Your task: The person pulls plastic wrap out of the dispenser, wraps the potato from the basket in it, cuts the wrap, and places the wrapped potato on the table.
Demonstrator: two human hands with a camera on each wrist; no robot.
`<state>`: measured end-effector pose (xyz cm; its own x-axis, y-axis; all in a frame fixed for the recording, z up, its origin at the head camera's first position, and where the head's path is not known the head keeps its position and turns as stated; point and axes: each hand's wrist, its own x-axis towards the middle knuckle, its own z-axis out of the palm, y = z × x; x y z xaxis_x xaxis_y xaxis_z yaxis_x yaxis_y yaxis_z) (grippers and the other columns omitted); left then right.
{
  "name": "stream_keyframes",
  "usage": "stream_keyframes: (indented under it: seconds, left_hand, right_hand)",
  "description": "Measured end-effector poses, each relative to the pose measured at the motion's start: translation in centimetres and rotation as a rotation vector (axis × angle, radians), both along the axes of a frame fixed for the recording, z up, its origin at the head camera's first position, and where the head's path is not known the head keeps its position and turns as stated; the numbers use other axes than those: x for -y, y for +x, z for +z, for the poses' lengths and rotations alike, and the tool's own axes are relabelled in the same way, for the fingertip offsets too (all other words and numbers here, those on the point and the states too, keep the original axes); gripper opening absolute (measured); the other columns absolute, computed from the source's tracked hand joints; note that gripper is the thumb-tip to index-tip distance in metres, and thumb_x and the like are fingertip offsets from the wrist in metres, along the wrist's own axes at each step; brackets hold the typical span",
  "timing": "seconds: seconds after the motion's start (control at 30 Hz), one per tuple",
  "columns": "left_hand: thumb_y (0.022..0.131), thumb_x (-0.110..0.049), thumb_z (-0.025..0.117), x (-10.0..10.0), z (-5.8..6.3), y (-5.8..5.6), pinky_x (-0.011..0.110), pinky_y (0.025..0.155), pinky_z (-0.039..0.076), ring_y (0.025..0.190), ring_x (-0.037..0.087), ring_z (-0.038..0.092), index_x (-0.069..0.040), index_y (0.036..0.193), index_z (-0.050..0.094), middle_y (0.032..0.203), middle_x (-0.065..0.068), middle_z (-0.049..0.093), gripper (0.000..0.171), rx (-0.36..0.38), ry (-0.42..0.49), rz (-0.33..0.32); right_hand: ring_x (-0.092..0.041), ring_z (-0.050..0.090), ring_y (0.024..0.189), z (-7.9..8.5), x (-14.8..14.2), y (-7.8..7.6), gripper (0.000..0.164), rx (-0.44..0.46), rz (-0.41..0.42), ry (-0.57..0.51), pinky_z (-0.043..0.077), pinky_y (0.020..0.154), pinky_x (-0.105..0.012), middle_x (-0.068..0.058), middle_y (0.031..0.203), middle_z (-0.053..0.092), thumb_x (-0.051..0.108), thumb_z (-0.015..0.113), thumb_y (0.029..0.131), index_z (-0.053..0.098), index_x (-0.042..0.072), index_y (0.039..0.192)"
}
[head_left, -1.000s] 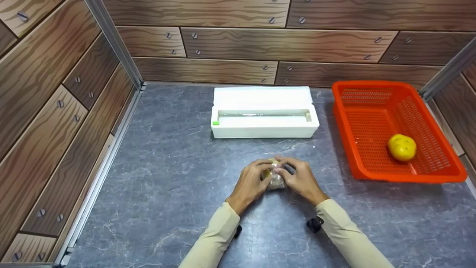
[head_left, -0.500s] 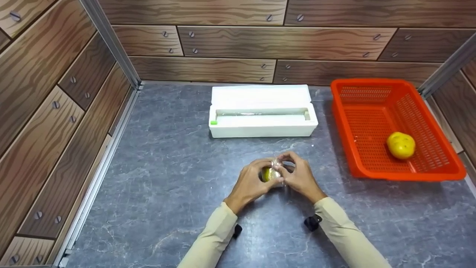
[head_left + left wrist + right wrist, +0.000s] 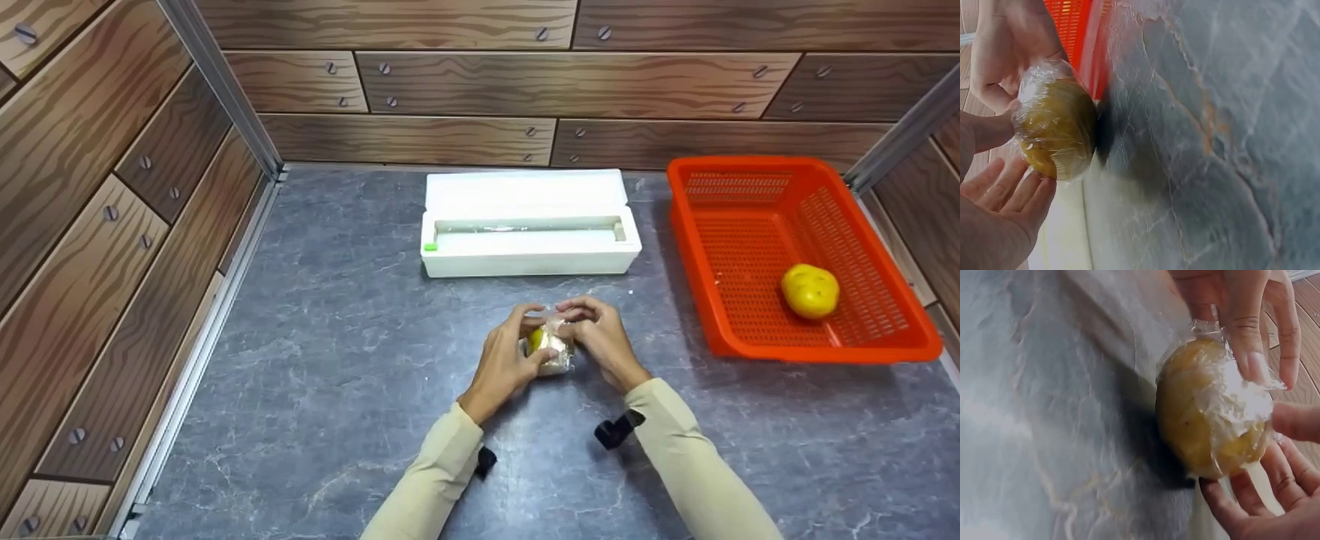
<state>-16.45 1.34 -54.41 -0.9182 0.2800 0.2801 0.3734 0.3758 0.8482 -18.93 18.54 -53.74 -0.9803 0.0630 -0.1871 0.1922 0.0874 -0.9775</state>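
Observation:
A lumpy yellow fruit, its exact kind unclear, sits between both hands, covered in clear, crinkled plastic wrap. My left hand holds its left side, thumb on the near face and fingers arched over the far side. From the right, my right hand grips the wrapped fruit, its thumb on the film near the top. In the left wrist view the wrapped fruit is close to the table surface. Part of its underside is hidden.
Behind the hands stands a lidded white box, open, with a roll of clear film inside. An orange-red basket at the right contains another yellow fruit. Wood-patterned panels enclose the grey marbled table.
Both hands have turned the wrapped fruit, so shiny bunched film now faces the near side. The left fingers have lifted and spread, and the right wrist has shifted slightly left.

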Motion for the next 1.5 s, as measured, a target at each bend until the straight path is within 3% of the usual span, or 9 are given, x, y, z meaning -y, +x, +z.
stream_keyframes:
  seconds: [0.13,0.27,0.37,0.53,0.77,0.97,1.1,1.3,1.5]
  left_hand:
    - [0.082,0.000,0.081,0.0,0.0,-0.3,0.037,0.094,0.055,0.106,0.023,0.070,-0.006,0.127,0.059,0.118,0.012,0.072,0.050,0.049,0.078,-0.006]
    - [0.083,0.005,0.075,-0.4,0.1,-0.7,0.035,0.095,0.054,0.109,0.025,0.068,-0.002,0.116,0.065,0.114,0.012,0.071,0.036,0.145,0.189,0.052]
    - [0.084,-0.004,0.075,-0.7,0.3,-0.7,0.036,0.094,0.054,0.110,0.028,0.065,-0.001,0.120,0.066,0.119,0.015,0.065,0.038,0.214,0.141,0.135]
    - [0.085,-0.026,0.076,-0.8,0.5,-0.2,0.043,0.096,0.050,0.112,0.029,0.060,-0.002,0.138,0.057,0.128,0.017,0.058,0.062,0.419,0.024,0.228]
    - [0.087,-0.019,0.074,-0.8,-0.3,0.0,0.032,0.088,0.054,0.102,0.022,0.064,0.001,0.127,0.062,0.115,0.012,0.067,0.047,0.565,0.283,0.159]
    - [0.091,-0.016,0.072,-0.6,0.2,0.9,0.036,0.080,0.058,0.098,0.024,0.067,-0.012,0.130,0.052,0.119,0.016,0.065,0.044,0.714,0.576,0.100]
    - [0.090,-0.012,0.072,-0.5,1.0,1.4,0.042,0.074,0.061,0.090,0.027,0.070,-0.016,0.128,0.046,0.117,0.018,0.064,0.046,0.755,0.700,0.066]
    - [0.085,-0.017,0.080,0.3,1.5,2.0,0.037,0.067,0.061,0.081,0.026,0.071,-0.016,0.118,0.047,0.112,0.016,0.067,0.047,0.701,0.669,0.073]
    - [0.082,-0.021,0.082,1.5,2.0,2.5,0.042,0.068,0.060,0.089,0.029,0.070,-0.018,0.117,0.047,0.120,0.015,0.065,0.049,0.769,0.692,0.048]
  right_hand:
    - [-0.013,0.060,0.076,0.2,0.3,-0.3,0.033,0.041,-0.044,-0.048,0.048,0.060,-0.020,-0.004,0.088,0.069,-0.014,0.062,0.072,0.068,-0.006,0.104]
    - [-0.011,0.059,0.071,0.3,0.7,-0.3,0.030,0.008,-0.081,-0.052,0.046,0.058,-0.019,-0.003,0.083,0.067,-0.016,0.060,0.071,0.068,-0.007,0.099]
    - [-0.011,0.058,0.070,0.1,0.9,-0.2,0.030,-0.012,-0.117,-0.074,0.045,0.057,-0.019,-0.003,0.081,0.066,-0.017,0.058,0.071,0.069,-0.008,0.097]
    - [-0.011,0.058,0.070,-0.2,1.2,0.1,0.031,0.011,-0.171,-0.138,0.047,0.055,-0.019,-0.003,0.079,0.065,-0.018,0.056,0.071,0.069,-0.008,0.097]
    - [-0.010,0.059,0.066,-0.5,1.2,0.5,0.028,0.035,-0.229,-0.207,0.048,0.052,-0.018,-0.002,0.076,0.066,-0.019,0.059,0.072,0.072,-0.004,0.092]
    - [-0.013,0.062,0.070,0.1,1.3,1.3,0.029,0.061,-0.259,-0.413,0.054,0.059,-0.021,-0.004,0.078,0.066,-0.022,0.061,0.075,0.071,0.003,0.085]
    - [-0.017,0.064,0.076,0.8,1.2,1.9,0.030,0.065,-0.226,-0.529,0.057,0.068,-0.025,-0.007,0.082,0.066,-0.023,0.059,0.075,0.069,0.004,0.083]
    - [-0.019,0.064,0.083,1.4,0.7,2.5,0.029,0.158,-0.098,-0.632,0.059,0.077,-0.028,-0.010,0.088,0.065,-0.025,0.058,0.076,0.064,0.001,0.089]
    - [-0.019,0.062,0.085,1.4,0.2,2.7,0.029,0.245,0.042,-0.657,0.057,0.081,-0.026,-0.008,0.090,0.062,-0.024,0.059,0.077,0.060,0.001,0.093]
